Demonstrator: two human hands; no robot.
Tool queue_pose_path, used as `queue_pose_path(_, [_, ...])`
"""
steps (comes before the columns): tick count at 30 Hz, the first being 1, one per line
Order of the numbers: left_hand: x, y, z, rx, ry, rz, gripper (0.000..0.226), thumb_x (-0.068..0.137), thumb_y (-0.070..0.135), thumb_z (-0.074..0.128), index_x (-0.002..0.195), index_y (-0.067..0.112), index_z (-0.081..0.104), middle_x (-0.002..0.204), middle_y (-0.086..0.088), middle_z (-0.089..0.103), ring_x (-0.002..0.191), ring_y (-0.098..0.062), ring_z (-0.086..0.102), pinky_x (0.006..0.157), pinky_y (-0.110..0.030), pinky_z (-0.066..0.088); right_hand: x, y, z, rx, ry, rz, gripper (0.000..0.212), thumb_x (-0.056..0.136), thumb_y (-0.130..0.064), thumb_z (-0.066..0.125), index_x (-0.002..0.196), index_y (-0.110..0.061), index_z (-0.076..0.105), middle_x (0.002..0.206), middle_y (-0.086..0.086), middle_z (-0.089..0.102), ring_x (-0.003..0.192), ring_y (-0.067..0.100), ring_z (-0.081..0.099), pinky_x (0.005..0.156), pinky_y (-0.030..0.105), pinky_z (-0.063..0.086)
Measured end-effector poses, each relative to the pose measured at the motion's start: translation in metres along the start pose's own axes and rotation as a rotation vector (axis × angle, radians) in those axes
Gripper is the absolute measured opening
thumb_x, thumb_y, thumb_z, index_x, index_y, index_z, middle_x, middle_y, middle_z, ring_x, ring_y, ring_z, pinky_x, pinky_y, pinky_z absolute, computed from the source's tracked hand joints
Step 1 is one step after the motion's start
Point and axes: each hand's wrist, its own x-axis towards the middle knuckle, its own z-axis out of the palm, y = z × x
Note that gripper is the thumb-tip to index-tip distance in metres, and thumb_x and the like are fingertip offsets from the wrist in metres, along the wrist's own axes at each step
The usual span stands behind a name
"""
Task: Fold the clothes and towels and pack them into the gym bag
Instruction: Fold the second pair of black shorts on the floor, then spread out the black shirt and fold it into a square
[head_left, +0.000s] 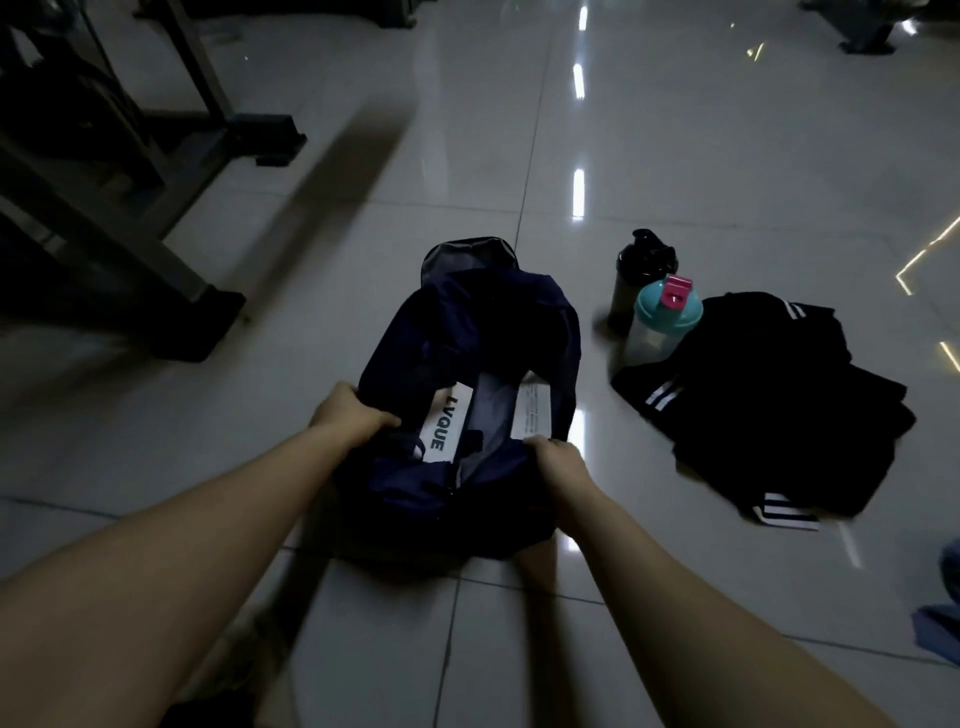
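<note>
Left hand (349, 415) and right hand (560, 461) curl their fingers over the open rim of the gym bag (467, 322), which looks soft, light and floppy, probably best held by those edges.

A glossy pale-grey tiled floor (675, 156) reflects strip lights toward twelve o'clock; a dark metal equipment frame (208, 322) stands at ten o'clock in dim light.

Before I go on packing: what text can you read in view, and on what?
"LVQUE": white card inside the open gym bag.
Second white card beside it: print too small and blurred to read.
Black bottle, teal-capped bottle, black clothes: no text visible.
</note>
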Motion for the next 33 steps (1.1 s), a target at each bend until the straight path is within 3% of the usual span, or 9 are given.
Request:
queue_pose_path(3, [-0.025,0.015,0.007,0.219,0.038,0.033,0.091,0.068,0.042,0.088,0.139,0.016,0.038,0.137,-0.016,0.05,0.124,-0.039,0.051,0.105,-0.05,0.044,-0.006,-0.003,-0.028,-0.174,0.102,-0.053,0.026,0.077,-0.021,0.056,0.095,-0.003,0.064,0.09,0.02,0.068,0.084,0.038,0.07,0.072,0.058,0.061])
queue_pose_path(7, [-0.08,0.049,0.01,0.356,0.159,0.252,0.076,0.081,0.052,0.073,0.143,0.018,0.042,0.14,-0.015,0.046,0.132,-0.036,0.043,0.108,-0.049,0.038,-0.041,-0.019,-0.053,-0.296,0.007,-0.106,0.02,0.087,-0.011,0.058,0.101,0.001,0.065,0.089,0.017,0.068,0.079,0.03,0.065,0.058,0.033,0.054])
queue_pose_path(11, [-0.134,0.087,0.02,0.331,0.03,0.457,0.027,0.084,0.039,0.07,0.105,0.022,0.068,0.118,-0.006,0.064,0.107,-0.028,0.06,0.093,-0.041,0.053,-0.078,-0.036,-0.077,-0.407,-0.01,-0.179,0.011,0.086,-0.011,0.063,0.093,-0.002,0.062,0.083,0.016,0.061,0.073,0.027,0.059,0.062,0.034,0.048])
queue_pose_path(14, [-0.177,0.12,0.037,0.269,-0.081,0.559,0.011,0.084,0.036,0.071,0.084,0.027,0.066,0.099,0.0,0.07,0.089,-0.022,0.065,0.081,-0.035,0.057,-0.104,-0.049,-0.106,-0.399,0.035,-0.221,0.005,0.091,-0.008,0.059,0.092,-0.004,0.06,0.082,0.015,0.058,0.074,0.026,0.055,0.063,0.034,0.045])
queue_pose_path(23, [-0.224,0.208,0.155,0.368,-0.316,0.812,0.008,0.084,0.027,0.066,0.088,0.02,0.065,0.086,-0.002,0.068,0.081,-0.021,0.065,0.069,-0.03,0.051,-0.134,-0.043,-0.262,-0.627,0.465,-0.218,0.025,0.08,-0.007,0.055,0.058,-0.015,0.047,0.057,0.006,0.047,0.056,0.022,0.045,0.056,0.029,0.035])
queue_pose_path(26, [-0.22,0.233,0.2,0.484,-0.324,0.902,0.011,0.084,0.026,0.063,0.092,0.02,0.058,0.092,0.001,0.064,0.086,-0.022,0.064,0.071,-0.032,0.051,-0.122,-0.023,-0.315,-0.635,0.516,-0.099,0.018,0.085,-0.01,0.058,0.071,0.0,0.054,0.069,0.018,0.051,0.069,0.028,0.051,0.063,0.031,0.033])
queue_pose_path(28, [-0.21,0.247,0.23,0.535,-0.322,0.952,0.016,0.086,0.03,0.065,0.097,0.022,0.057,0.097,0.001,0.062,0.091,-0.023,0.063,0.076,-0.034,0.053,-0.103,-0.008,-0.339,-0.658,0.508,-0.063,0.025,0.092,-0.014,0.06,0.101,0.01,0.06,0.091,0.028,0.06,0.086,0.037,0.06,0.067,0.031,0.034])
queue_pose_path(30, [-0.195,0.259,0.259,0.568,-0.332,0.951,0.023,0.087,0.038,0.068,0.1,0.022,0.06,0.1,-0.001,0.065,0.092,-0.024,0.064,0.082,-0.039,0.057,-0.077,0.004,-0.356,-0.729,0.473,-0.067,0.032,0.097,-0.018,0.058,0.122,0.001,0.058,0.114,0.021,0.063,0.101,0.035,0.06,0.073,0.03,0.038])
queue_pose_path(33, [-0.163,0.269,0.298,0.566,-0.377,0.9,0.05,0.081,0.058,0.073,0.112,0.02,0.063,0.108,-0.002,0.066,0.099,-0.025,0.065,0.087,-0.042,0.057,-0.024,0.014,-0.368,-0.775,0.448,-0.095,0.035,0.094,-0.014,0.059,0.128,-0.005,0.056,0.123,0.016,0.062,0.11,0.034,0.059,0.077,0.029,0.039])
